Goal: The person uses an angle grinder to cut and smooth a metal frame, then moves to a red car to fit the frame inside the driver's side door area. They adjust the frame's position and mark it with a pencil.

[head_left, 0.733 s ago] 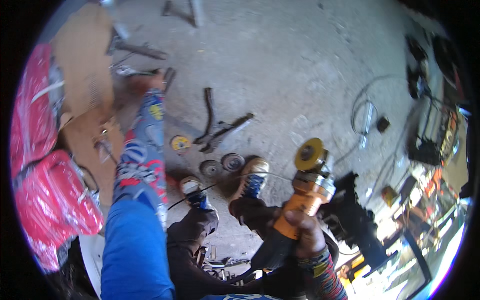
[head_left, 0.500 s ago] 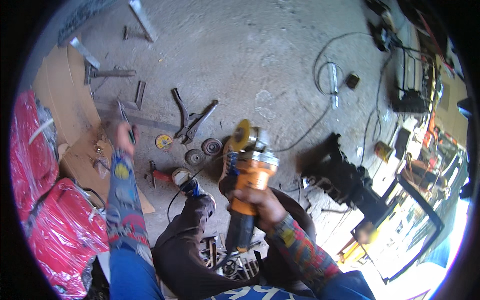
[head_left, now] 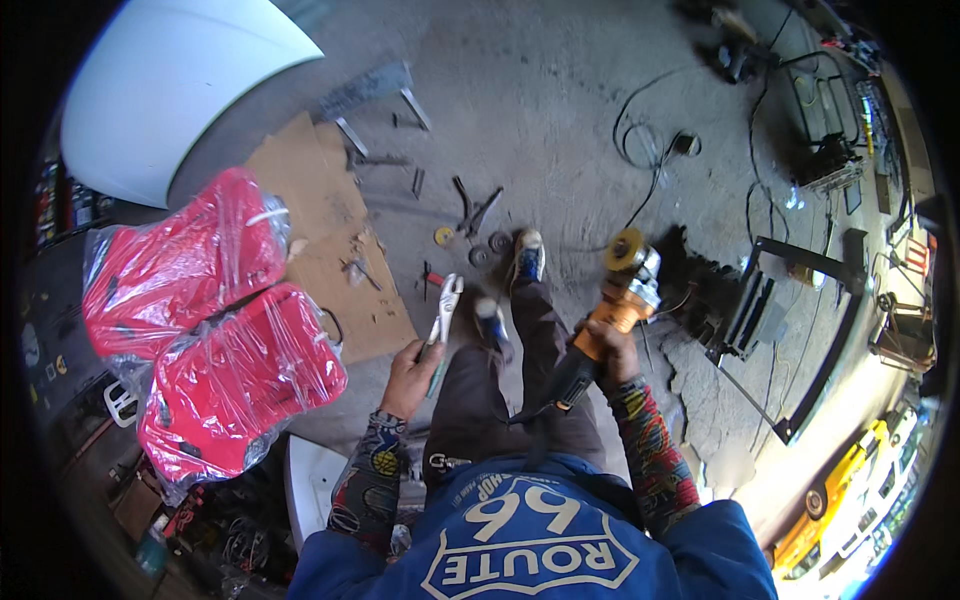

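My right hand [head_left: 612, 348] is wrapped round the orange and black body of an angle grinder [head_left: 606, 330], whose yellowish disc points up and away from me. A cord hangs from its rear end. In my left hand [head_left: 408, 378] I grip silver locking pliers [head_left: 446, 308], jaws pointing away from me and a greenish handle end showing below the fist. On the floor beyond lie large long-handled locking pliers [head_left: 474, 212], a small yellow disc [head_left: 444, 236] and two dark round discs [head_left: 489, 249]. A red-handled hammer [head_left: 432, 278] lies left of my shoes.
Two red plastic-wrapped seats [head_left: 245, 375] stand at left beside a cardboard sheet [head_left: 330, 240]. A white curved panel [head_left: 185, 95] is farther off. Metal pieces [head_left: 375, 105] lie beyond the cardboard. At right are a black metal assembly [head_left: 705, 295], a black frame [head_left: 825, 350] and loose cables [head_left: 650, 160].
I have risen from a low seat or crouch to standing. My left hand has come back from the floor with the locking pliers, and the grinder has moved right with my right hand.
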{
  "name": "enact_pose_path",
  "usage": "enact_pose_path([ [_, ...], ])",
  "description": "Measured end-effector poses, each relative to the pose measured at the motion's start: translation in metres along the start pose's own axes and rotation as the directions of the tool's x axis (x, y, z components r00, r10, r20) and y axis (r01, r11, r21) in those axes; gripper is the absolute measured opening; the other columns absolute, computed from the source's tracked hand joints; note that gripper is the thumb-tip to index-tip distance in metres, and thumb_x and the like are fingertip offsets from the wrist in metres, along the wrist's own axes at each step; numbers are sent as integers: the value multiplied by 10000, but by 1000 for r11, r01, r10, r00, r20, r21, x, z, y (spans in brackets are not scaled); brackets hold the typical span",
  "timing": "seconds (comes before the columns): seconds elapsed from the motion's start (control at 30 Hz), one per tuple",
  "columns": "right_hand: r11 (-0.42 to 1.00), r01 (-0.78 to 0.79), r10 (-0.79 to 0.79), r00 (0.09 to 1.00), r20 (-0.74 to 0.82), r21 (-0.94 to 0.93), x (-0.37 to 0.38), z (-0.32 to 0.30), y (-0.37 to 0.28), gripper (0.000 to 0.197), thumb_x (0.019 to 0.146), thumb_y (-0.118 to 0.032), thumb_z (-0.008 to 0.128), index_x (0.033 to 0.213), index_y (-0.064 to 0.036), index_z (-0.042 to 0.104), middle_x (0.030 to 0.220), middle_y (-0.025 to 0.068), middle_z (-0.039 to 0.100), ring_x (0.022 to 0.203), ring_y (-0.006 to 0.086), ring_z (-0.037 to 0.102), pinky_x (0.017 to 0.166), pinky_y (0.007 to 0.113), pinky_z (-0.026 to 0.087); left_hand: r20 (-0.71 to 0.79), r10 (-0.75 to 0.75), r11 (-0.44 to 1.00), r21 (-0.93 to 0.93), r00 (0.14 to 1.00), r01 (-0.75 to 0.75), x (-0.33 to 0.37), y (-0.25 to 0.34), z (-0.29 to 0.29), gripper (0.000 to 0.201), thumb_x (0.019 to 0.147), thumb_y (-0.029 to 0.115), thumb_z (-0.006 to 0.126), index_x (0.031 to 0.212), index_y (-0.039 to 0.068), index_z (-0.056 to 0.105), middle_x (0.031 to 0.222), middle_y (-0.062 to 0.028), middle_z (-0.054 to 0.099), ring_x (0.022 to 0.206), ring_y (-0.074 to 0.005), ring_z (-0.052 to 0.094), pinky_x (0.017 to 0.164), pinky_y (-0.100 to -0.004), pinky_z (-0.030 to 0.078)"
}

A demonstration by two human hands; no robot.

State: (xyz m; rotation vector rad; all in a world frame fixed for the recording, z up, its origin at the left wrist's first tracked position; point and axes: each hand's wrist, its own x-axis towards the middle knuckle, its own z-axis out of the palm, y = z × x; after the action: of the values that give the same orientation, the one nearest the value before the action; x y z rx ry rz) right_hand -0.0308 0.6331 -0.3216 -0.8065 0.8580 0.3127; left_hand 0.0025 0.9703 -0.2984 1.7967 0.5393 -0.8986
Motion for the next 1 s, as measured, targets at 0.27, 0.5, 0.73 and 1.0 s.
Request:
enact_pose_path([
  [0.27,937,297,-308,951,32,181,-213,-45,-6,564,800,-363,721,1209,-21,537,1139,179,660,977,324,683,868,488,566,228,587,757,-495,777,-427,-182,83,58,438,1030,430,567,1110,15,686,1056,-63,694,925,-110,609,813,-268,476],
  [0.5,769,524,-612,770,183,366,-354,-80,-2,687,719,-434,710,1259,-33,567,1415,252,542,1371,458,460,1087,630,396,455,710,666,-682,537,-303,-305,98,127,408,1035,441,548,818,98,509,876,-70,619,653,-98,531,565,-264,444],
  [0.73,657,546,-727,643,242,520,-431,-149,2,757,723,-385,703,1371,-59,486,1532,260,406,1417,481,383,1106,645,361,549,715,697,-610,433,-377,-355,92,231,253,1012,327,610,1026,76,626,1089,-128,677,841,-197,645,715,-323,508],
  [1.0,574,615,-772,627,105,541,-510,-288,-3,949,724,-379,723,1517,-52,315,1575,222,358,1405,432,424,995,542,521,790,584,812,-560,186,-167,-415,73,396,247,1045,305,556,1024,73,638,1344,-168,620,879,-166,673,720,-297,501],
])
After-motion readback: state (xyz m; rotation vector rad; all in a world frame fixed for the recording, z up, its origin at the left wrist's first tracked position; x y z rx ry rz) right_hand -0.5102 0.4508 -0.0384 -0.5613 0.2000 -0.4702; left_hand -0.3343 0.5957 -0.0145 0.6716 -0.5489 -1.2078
